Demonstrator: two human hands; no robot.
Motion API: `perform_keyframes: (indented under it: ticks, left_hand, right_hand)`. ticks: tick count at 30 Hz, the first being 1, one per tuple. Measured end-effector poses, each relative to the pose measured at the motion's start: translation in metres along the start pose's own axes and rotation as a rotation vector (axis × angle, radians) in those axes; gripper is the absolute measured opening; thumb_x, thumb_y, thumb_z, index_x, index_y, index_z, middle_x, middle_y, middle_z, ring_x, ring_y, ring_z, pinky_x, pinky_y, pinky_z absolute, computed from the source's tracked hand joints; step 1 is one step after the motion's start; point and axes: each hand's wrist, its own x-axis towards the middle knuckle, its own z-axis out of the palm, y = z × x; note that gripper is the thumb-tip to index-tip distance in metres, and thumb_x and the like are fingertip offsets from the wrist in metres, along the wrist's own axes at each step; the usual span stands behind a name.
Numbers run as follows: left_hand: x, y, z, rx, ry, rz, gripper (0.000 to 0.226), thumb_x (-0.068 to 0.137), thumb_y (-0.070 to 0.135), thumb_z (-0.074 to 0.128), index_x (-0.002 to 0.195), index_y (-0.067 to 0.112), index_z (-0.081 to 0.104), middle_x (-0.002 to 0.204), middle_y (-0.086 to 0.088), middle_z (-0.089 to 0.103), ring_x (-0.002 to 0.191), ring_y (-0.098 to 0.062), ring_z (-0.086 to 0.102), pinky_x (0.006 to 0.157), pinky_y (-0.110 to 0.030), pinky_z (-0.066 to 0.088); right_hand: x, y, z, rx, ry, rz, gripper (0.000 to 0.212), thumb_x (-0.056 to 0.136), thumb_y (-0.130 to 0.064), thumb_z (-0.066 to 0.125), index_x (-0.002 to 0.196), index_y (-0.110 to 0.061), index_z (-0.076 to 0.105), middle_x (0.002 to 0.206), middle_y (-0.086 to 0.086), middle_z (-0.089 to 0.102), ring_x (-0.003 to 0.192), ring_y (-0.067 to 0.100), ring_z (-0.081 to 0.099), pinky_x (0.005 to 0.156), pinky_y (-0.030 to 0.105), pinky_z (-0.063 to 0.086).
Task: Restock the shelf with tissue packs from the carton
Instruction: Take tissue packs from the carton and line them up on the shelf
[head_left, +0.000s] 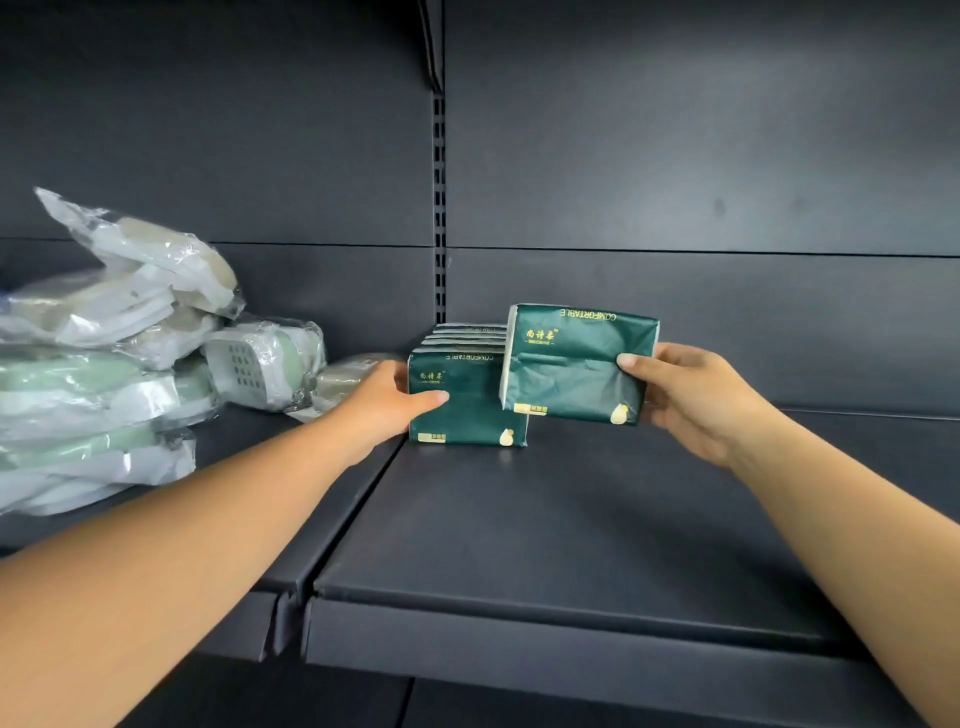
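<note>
A row of several dark green tissue packs (467, 410) stands upright at the back left of the dark shelf board (545, 530). My left hand (387, 400) grips the left side of the front pack, thumb across its face. My right hand (691, 395) holds another green tissue pack (571, 364) by its right edge, upright and slightly raised, just right of the row and overlapping its front pack. The carton is out of view.
A heap of plastic-wrapped green and white goods (104, 364) fills the neighbouring shelf on the left, reaching close to the row. A slotted upright (439, 208) divides the back panel. The shelf's front lip (571, 660) runs below my arms.
</note>
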Motion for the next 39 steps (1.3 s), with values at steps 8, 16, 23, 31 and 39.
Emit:
perform_keyframes:
  ticks: [8,16,23,31,39]
  left_hand:
    - [-0.038,0.007,-0.044,0.311,-0.002,0.045,0.062,0.087,0.019,0.064,0.14,0.011,0.034,0.129,-0.007,0.053,0.115,-0.021,0.052,0.099,-0.034,0.042]
    - [-0.074,0.002,-0.083,0.36,0.053,0.034,0.052,0.088,0.02,0.062,0.135,0.013,0.043,0.126,-0.004,0.055,0.103,-0.014,0.052,0.085,-0.024,0.038]
    - [-0.096,0.005,-0.08,0.378,0.089,0.046,0.044,0.091,0.024,0.057,0.133,0.014,0.047,0.121,0.0,0.056,0.115,-0.018,0.051,0.102,-0.034,0.039]
    - [-0.187,0.036,-0.033,0.837,0.12,0.413,0.032,0.098,0.027,0.039,0.126,0.017,0.053,0.122,0.004,0.056,0.115,-0.013,0.047,0.079,-0.02,0.03]
    - [-0.283,0.002,0.009,0.921,-0.014,0.562,0.037,0.098,0.036,0.028,0.119,0.02,0.055,0.119,0.003,0.058,0.114,-0.018,0.048,0.092,-0.032,0.041]
  right_hand:
    - [-0.001,0.0,0.051,-0.029,-0.171,0.126,0.016,0.088,-0.005,0.06,0.104,-0.007,0.057,0.097,0.004,0.067,0.087,0.015,0.062,0.095,0.038,0.047]
    - [0.012,0.023,0.086,-0.184,-0.107,0.138,0.022,0.086,-0.008,0.065,0.1,-0.013,0.048,0.1,0.006,0.061,0.08,0.013,0.06,0.071,0.027,0.049]
    - [0.002,0.034,0.08,-0.318,0.044,0.041,0.052,0.082,-0.026,0.071,0.113,-0.014,0.031,0.12,0.01,0.056,0.083,0.02,0.047,0.07,0.03,0.038]
    - [-0.126,-0.008,0.05,-0.693,0.13,-0.293,0.011,0.091,-0.028,0.058,0.087,-0.019,0.054,0.071,-0.016,0.048,0.074,0.007,0.047,0.054,0.013,0.034]
    - [-0.267,0.037,0.017,-0.72,-0.127,-0.169,0.026,0.083,-0.025,0.069,0.064,-0.028,0.052,0.068,-0.013,0.054,0.063,-0.006,0.051,0.063,0.004,0.039]
